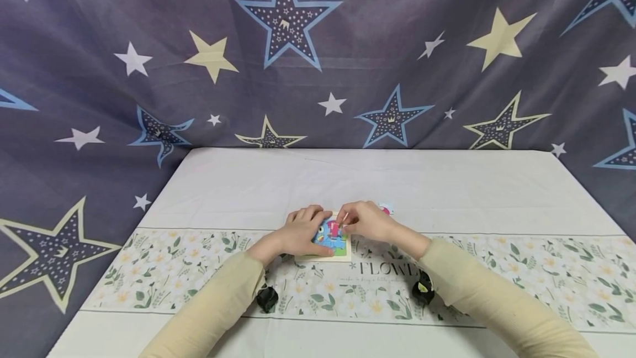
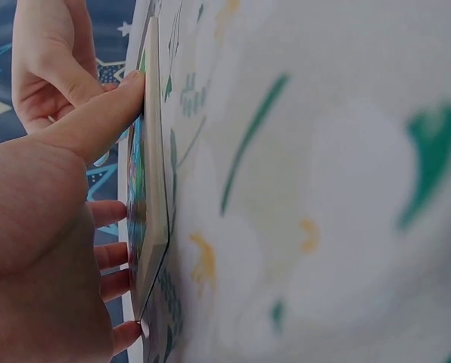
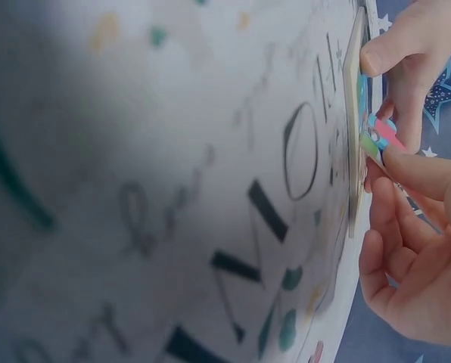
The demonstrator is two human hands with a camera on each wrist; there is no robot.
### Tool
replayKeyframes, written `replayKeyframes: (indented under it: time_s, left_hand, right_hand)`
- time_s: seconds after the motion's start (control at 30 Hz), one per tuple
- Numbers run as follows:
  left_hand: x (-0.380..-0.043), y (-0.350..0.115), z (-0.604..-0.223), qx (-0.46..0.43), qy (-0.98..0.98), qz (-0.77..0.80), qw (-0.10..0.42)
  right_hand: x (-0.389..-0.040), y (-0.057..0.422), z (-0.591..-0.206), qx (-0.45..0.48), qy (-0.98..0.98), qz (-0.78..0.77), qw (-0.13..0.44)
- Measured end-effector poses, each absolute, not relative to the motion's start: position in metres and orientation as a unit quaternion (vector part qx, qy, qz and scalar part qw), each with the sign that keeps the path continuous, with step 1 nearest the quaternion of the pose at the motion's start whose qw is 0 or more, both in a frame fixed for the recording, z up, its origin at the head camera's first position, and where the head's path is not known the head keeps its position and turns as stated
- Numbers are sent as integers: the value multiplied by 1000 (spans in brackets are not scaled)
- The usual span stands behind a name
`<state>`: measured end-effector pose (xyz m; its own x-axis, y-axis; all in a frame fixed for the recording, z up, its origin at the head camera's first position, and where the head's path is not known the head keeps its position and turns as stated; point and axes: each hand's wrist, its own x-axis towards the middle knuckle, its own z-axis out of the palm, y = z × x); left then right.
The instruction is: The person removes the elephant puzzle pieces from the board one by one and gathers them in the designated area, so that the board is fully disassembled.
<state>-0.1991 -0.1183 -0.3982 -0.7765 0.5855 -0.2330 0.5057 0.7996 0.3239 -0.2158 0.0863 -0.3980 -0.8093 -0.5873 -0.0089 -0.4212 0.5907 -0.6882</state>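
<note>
A wooden-framed jigsaw puzzle (image 1: pixel 340 259) lies flat on the table runner, with a colourful blue, pink and green picture. My left hand (image 1: pixel 300 235) rests over its left side. The extended thumb (image 2: pixel 108 113) lies across the near part of the puzzle, and the other fingers reach along its left and far side. Between thumb and fingertips, my right hand (image 1: pixel 366 221) pinches a puzzle piece (image 3: pixel 386 134) in pink, blue and green. That piece is tilted up over the right part of the puzzle, partly hidden by the fingers.
Behind the right hand, another puzzle piece (image 1: pixel 386 209) with pink and pale blue lies on the white tablecloth (image 1: pixel 477 192). A floral runner (image 1: pixel 199 269) with printed lettering crosses the table. A dark star-patterned curtain (image 1: pixel 318 87) hangs along the back.
</note>
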Motion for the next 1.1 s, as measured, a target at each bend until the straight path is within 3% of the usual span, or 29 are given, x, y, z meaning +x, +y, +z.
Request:
replayKeyframes:
  time_s: [0.43, 1.1]
  left_hand:
    - [-199, -118, -398, 287, 935, 116, 172]
    - [-200, -120, -400, 276, 934, 151, 171]
  right_hand:
    - [-217, 100, -393, -293, 884, -345, 116]
    - [-221, 142, -394, -233, 900, -356, 99]
